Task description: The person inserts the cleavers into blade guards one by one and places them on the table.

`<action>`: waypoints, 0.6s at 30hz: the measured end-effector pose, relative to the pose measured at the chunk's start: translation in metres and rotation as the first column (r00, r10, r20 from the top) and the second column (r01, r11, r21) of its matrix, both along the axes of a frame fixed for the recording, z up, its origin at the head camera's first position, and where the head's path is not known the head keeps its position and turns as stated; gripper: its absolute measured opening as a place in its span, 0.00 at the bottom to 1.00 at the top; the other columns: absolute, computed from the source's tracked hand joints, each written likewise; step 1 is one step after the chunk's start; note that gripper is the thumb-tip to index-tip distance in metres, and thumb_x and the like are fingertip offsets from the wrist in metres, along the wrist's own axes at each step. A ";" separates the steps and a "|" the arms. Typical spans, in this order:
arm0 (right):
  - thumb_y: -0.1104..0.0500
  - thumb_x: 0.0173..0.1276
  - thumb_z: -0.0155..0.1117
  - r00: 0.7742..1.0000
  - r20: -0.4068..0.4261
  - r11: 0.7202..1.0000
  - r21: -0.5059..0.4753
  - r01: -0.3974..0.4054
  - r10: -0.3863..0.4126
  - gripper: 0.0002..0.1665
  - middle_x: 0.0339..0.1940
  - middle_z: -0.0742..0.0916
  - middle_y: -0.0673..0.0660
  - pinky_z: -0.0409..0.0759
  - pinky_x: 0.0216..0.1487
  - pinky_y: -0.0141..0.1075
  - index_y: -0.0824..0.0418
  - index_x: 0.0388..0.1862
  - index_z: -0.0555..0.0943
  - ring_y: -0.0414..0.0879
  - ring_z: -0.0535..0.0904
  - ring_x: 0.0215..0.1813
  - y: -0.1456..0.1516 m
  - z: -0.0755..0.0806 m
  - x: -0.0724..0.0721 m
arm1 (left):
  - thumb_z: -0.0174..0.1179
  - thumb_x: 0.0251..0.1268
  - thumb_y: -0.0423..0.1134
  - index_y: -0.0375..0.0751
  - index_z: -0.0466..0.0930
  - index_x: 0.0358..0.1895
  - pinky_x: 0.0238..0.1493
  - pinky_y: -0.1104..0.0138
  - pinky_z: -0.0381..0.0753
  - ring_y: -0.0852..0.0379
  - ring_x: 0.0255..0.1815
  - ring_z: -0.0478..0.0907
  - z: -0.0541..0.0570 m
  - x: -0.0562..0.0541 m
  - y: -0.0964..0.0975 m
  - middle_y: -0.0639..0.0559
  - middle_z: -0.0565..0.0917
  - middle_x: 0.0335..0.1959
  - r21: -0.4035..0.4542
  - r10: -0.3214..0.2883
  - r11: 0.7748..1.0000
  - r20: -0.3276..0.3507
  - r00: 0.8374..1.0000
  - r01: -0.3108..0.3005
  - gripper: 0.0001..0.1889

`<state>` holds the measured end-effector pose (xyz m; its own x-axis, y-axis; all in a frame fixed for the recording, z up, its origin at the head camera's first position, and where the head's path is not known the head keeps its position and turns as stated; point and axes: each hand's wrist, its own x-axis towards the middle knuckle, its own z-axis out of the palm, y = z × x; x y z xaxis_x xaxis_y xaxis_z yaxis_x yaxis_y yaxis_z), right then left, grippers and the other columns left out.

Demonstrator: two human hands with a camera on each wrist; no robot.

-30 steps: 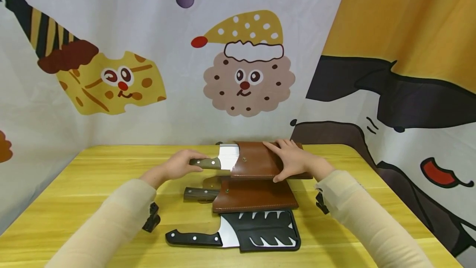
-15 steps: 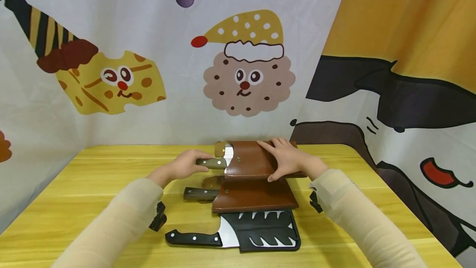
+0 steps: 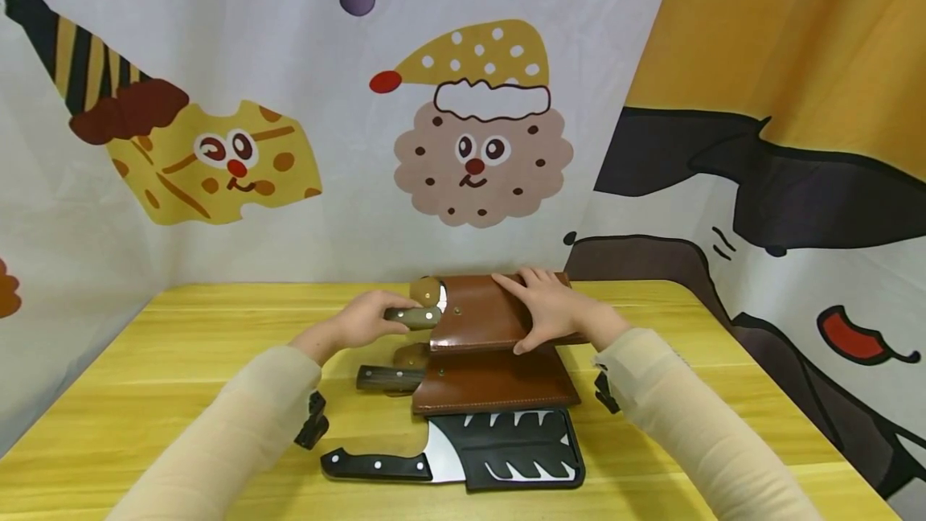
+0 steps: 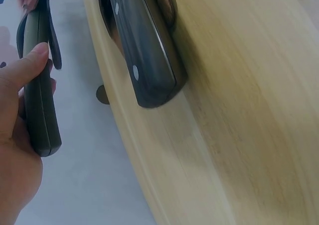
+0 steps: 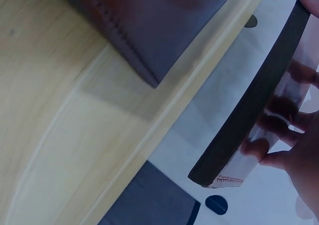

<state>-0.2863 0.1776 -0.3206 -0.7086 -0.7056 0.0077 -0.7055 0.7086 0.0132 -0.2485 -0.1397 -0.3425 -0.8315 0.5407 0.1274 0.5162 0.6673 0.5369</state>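
Observation:
My left hand (image 3: 365,320) grips the olive-green riveted handle (image 3: 419,317) of a cleaver, its thumb along the handle in the left wrist view. Only a thin strip of the cleaver's blade (image 3: 443,296) shows; the rest is hidden inside a brown leather sheath (image 3: 473,312). My right hand (image 3: 557,308) holds this sheath at its right part, thumb at the near edge and fingers at the far edge. The right wrist view shows the fingertips spread on the sheath's glossy face (image 5: 276,110). Behind the handle, the sheath's rounded tan strap (image 3: 424,289) sticks out.
Just nearer lies a second cleaver with a dark wooden handle (image 3: 391,379) in a brown sheath (image 3: 499,384). In front of it lies a black-handled cleaver (image 3: 376,465), its blade mostly inside a black slotted cover (image 3: 524,449). A printed curtain (image 3: 347,143) hangs behind the wooden table (image 3: 217,328).
My left hand has moved right, and the blade has slid deeper into the brown sheath. The sheath and my right hand have shifted slightly left. The tan strap has come into view.

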 end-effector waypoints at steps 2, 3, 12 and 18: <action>0.33 0.39 0.73 1.000 0.004 1.000 0.000 -0.002 0.002 0.67 0.65 0.67 0.66 0.60 0.64 0.58 0.54 0.75 0.53 0.62 0.62 0.66 -0.003 0.000 0.000 | 0.62 0.59 0.36 0.36 0.77 0.57 0.44 0.62 0.76 0.51 0.46 0.78 0.001 0.000 0.003 0.40 0.81 0.54 -0.001 -0.003 1.000 0.008 1.000 0.003 0.21; 0.33 0.39 0.73 1.000 0.009 1.000 0.001 -0.001 0.001 0.67 0.65 0.67 0.66 0.60 0.64 0.58 0.53 0.75 0.52 0.62 0.61 0.66 -0.004 0.000 0.000 | 0.62 0.60 0.36 0.36 0.77 0.57 0.44 0.62 0.76 0.50 0.47 0.78 0.002 0.000 0.004 0.40 0.80 0.54 -0.001 -0.003 1.000 0.016 1.000 0.003 0.21; 0.34 0.40 0.74 1.000 -0.001 1.000 -0.003 0.012 -0.012 0.68 0.67 0.65 0.66 0.56 0.66 0.62 0.53 0.76 0.51 0.62 0.59 0.68 -0.017 0.000 -0.005 | 0.62 0.60 0.34 0.34 0.77 0.57 0.43 0.63 0.74 0.45 0.49 0.77 0.004 -0.005 0.004 0.36 0.77 0.57 -0.006 0.013 1.000 -0.014 1.000 -0.013 0.21; 0.34 0.42 0.74 0.997 0.062 0.999 0.012 0.046 -0.047 0.68 0.72 0.60 0.68 0.51 0.68 0.63 0.51 0.76 0.49 0.64 0.54 0.72 -0.023 -0.007 -0.015 | 0.62 0.59 0.34 0.34 0.76 0.57 0.44 0.60 0.75 0.43 0.52 0.76 -0.001 -0.012 0.001 0.36 0.77 0.58 -0.018 0.037 0.999 -0.004 0.999 -0.037 0.21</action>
<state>-0.3013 0.1543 -0.3272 -0.7396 -0.6715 -0.0444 -0.6713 0.7409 -0.0224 -0.2606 -0.1387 -0.3433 -0.8505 0.5120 0.1209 0.4930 0.6955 0.5227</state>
